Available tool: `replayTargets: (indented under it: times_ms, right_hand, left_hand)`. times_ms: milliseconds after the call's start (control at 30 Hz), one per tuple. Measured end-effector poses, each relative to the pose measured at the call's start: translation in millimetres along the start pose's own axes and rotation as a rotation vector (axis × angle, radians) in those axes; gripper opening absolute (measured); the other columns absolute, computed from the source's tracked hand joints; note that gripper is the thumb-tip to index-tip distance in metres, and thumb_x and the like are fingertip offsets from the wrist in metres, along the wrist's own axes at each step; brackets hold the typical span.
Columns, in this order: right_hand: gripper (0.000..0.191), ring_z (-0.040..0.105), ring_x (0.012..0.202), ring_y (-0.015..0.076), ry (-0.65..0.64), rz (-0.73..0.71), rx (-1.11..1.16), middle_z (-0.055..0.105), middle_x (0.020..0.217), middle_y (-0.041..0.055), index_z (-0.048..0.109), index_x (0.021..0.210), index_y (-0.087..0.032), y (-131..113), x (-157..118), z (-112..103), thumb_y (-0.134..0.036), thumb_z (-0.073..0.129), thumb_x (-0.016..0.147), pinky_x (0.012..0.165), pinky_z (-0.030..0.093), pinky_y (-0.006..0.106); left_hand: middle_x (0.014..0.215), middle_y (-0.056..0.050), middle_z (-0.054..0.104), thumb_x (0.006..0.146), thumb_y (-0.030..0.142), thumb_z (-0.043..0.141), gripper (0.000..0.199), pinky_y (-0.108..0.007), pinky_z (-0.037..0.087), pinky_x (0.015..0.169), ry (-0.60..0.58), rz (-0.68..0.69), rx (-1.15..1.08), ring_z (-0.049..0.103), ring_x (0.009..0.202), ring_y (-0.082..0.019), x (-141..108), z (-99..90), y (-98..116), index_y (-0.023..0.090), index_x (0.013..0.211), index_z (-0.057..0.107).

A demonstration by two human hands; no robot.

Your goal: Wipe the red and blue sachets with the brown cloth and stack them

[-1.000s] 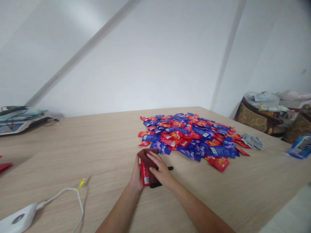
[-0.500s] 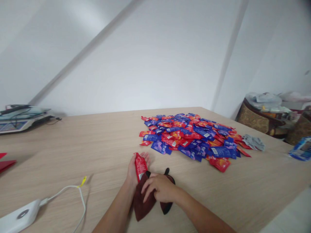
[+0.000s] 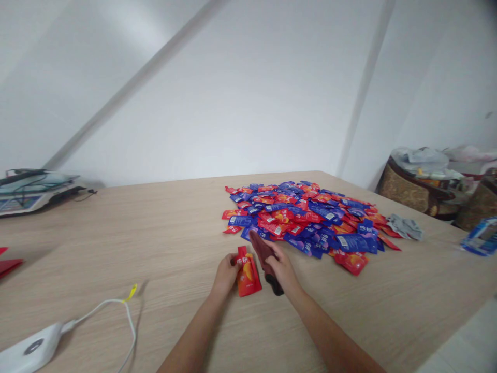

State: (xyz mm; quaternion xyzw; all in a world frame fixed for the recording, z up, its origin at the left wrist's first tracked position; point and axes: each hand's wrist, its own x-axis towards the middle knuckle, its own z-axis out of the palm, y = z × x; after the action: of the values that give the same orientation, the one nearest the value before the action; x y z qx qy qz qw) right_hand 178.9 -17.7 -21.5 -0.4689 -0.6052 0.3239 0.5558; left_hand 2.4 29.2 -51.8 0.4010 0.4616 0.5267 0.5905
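My left hand [image 3: 226, 275] grips a red sachet [image 3: 247, 278] by its left edge, thumb on the front. The sachet has orange fruit printed on it, its narrow spout end pointing away from me. My right hand [image 3: 284, 269] is closed around a folded dark maroon item with black edging [image 3: 263, 252], which looks soft; its exact kind is unclear. The two held things are close together just in front of the pile of red and blue sachets [image 3: 306, 217].
The pile spreads over the right side of the wooden table [image 3: 163, 223], with a grey cloth [image 3: 405, 227] at its right. A white power bank [image 3: 29, 348] with a white cable [image 3: 128, 316] lies front left. A scale [image 3: 34, 199] stands back left, beyond red pieces [image 3: 8, 267].
The red sachet has turned from its back to its fruit-printed front and moved right. The maroon item, earlier hanging spread over the sachet's lower end, is now folded in my right hand, apart from it.
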Motion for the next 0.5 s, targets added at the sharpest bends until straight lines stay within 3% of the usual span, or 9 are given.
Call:
replayTargets:
  times_ms: [100,233,367,500]
  right_hand:
    - [0.055,0.036,0.126,0.0244,-0.193,-0.155,-0.407,0.043,0.139,0.0054,0.043,0.134,-0.023,-9,-21,29,-0.019,0.043,0.079,0.105,0.029,0.043]
    - [0.058,0.033,0.125,0.0291,-0.385,-0.147,-0.781,0.033,0.146,0.0065,0.033,0.14,-0.022,-20,-31,47,-0.02,0.042,0.083,0.101,0.03,0.048]
    - [0.05,0.037,0.119,0.0292,-0.372,-0.143,-0.858,0.044,0.138,0.0092,0.046,0.131,-0.019,-22,-22,38,-0.018,0.045,0.081,0.097,0.033,0.044]
    - [0.042,0.042,0.112,0.0301,-0.331,-0.095,-0.938,0.056,0.122,0.0112,0.059,0.118,-0.018,-14,-14,19,-0.014,0.047,0.078,0.093,0.036,0.043]
  left_hand:
    - [0.067,-0.003,0.069,0.058,-0.004,0.061,0.024,-0.026,0.047,0.067,-0.011,0.041,0.032,0.064,0.071,-0.02,-3,-5.0,4,0.017,0.069,0.066]
    - [0.059,-0.003,0.068,0.061,-0.002,0.061,0.019,-0.024,0.046,0.059,0.033,0.018,-0.003,0.063,0.063,-0.02,-6,-7.6,7,0.015,0.066,0.068]
    - [0.061,-0.003,0.069,0.054,-0.011,0.058,0.029,-0.021,0.044,0.055,0.023,0.059,-0.025,0.061,0.055,-0.016,-7,-3.6,4,0.012,0.068,0.068]
    - [0.065,-0.004,0.07,0.052,-0.011,0.061,0.032,-0.02,0.047,0.055,-0.037,0.002,-0.115,0.063,0.055,-0.014,-10,-2.4,5,0.01,0.075,0.068]
